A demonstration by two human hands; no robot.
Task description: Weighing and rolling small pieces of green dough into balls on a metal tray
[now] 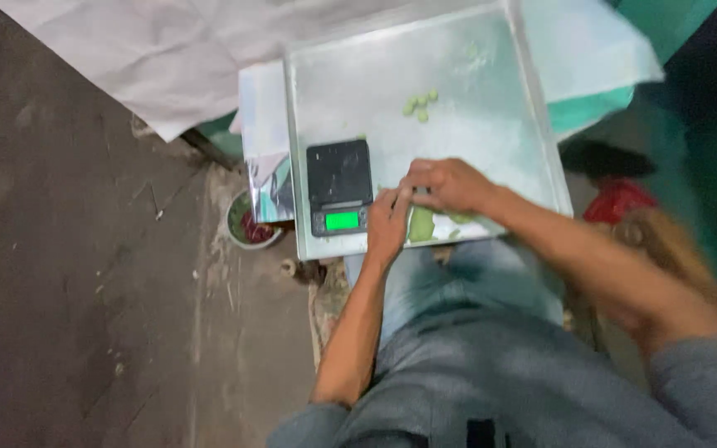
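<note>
A lump of pale green dough point(421, 225) lies at the near edge of a shiny metal tray point(491, 149). My left hand point(387, 226) rests beside it, fingers curled against the lump. My right hand point(450, 184) hovers over the dough, its fingertips meeting my left fingers and pinching at the green mass. A small black digital scale point(339, 186) with a lit green display stands just left of my hands. Farther back on the tray sit several small green dough balls point(420, 104).
The tray rests over my lap on blue jeans point(458, 332). A small bowl point(251, 224) with dark red contents sits on the dark floor to the left. White paper point(168, 50) spreads behind the tray. A red object point(620, 199) lies at right.
</note>
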